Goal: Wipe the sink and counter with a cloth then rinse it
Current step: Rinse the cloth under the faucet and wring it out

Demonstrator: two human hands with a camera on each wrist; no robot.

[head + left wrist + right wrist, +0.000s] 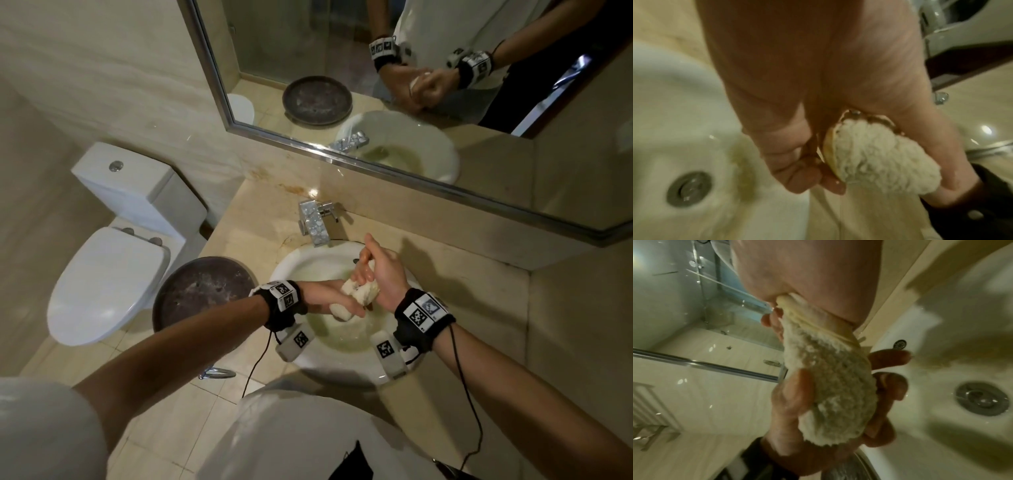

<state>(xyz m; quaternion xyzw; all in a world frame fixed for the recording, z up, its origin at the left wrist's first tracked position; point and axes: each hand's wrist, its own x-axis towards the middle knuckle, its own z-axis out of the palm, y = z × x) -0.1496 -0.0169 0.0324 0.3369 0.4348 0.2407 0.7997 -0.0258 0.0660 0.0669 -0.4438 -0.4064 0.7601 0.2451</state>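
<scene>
A cream terry cloth (356,295), rolled into a thick wad, is held over the white sink (291,265). My left hand (342,306) grips its near end from the left, and my right hand (373,270) grips the far end from the right. In the left wrist view the cloth (869,154) bulges out between my curled fingers (793,170), above the drain (688,189). In the right wrist view the cloth (828,386) runs from my right fist (807,280) down into my left hand (793,410). No water shows at the chrome faucet (313,222).
The beige stone counter (462,291) surrounds the sink, and its bowl has a yellowish tint. A dark round dish (205,291) sits at the counter's left end, with a white toilet (109,274) beyond it. The mirror (308,51) hangs behind the faucet.
</scene>
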